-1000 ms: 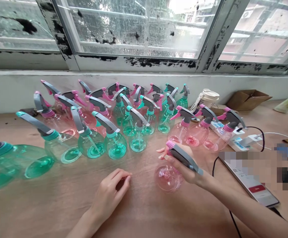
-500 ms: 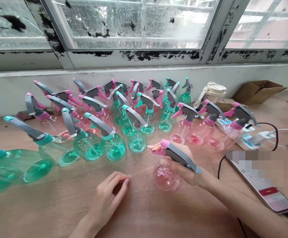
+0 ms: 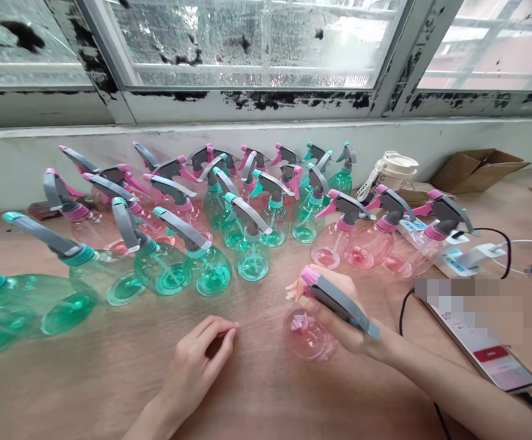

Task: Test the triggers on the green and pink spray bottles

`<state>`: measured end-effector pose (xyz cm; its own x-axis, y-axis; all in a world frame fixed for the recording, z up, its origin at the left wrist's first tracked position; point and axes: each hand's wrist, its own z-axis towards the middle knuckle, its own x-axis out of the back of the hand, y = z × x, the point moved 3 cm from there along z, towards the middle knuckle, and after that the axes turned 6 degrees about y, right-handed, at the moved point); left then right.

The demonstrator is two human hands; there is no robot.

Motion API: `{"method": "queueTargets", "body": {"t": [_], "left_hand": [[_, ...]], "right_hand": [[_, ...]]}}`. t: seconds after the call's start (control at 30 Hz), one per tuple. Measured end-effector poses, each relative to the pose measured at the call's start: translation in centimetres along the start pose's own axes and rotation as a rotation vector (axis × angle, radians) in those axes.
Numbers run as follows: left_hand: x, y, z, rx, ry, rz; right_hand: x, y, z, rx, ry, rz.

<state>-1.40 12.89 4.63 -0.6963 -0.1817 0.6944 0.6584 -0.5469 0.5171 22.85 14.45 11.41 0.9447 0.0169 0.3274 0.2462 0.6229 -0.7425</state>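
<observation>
You have one pink spray bottle [image 3: 309, 339] in your right hand [image 3: 342, 282], near the front middle of the table [image 3: 266, 397]; you cannot tell from this angle whether its base meets the wood. Three more pink bottles [image 3: 369, 252] stand together just beyond that hand, beside a white power strip [image 3: 452, 260]. Four green bottles [image 3: 208, 278] make a slanting front row to your left, with more green at the left edge, cut off there. Behind them, pink and green bottles overlap too much for you to count firmly. One cup [image 3: 399, 168], one cardboard box [image 3: 477, 172] and one phone [image 3: 486, 351] sit to your right. Your right fingers are closed around the bottle's neck, below its grey-and-pink spray head. Your left hand [image 3: 199, 351] rests on the table, fingers curled, thumb and index tips almost meeting.
</observation>
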Motion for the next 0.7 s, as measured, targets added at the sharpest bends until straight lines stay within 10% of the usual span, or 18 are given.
{"method": "queueTargets", "body": {"t": [0.7], "left_hand": [[-1.7, -0.9, -0.9, -0.198, -0.078, 0.339]], "right_hand": [[0.2, 0.7, 0.0, -0.012, -0.042, -0.018]]}}
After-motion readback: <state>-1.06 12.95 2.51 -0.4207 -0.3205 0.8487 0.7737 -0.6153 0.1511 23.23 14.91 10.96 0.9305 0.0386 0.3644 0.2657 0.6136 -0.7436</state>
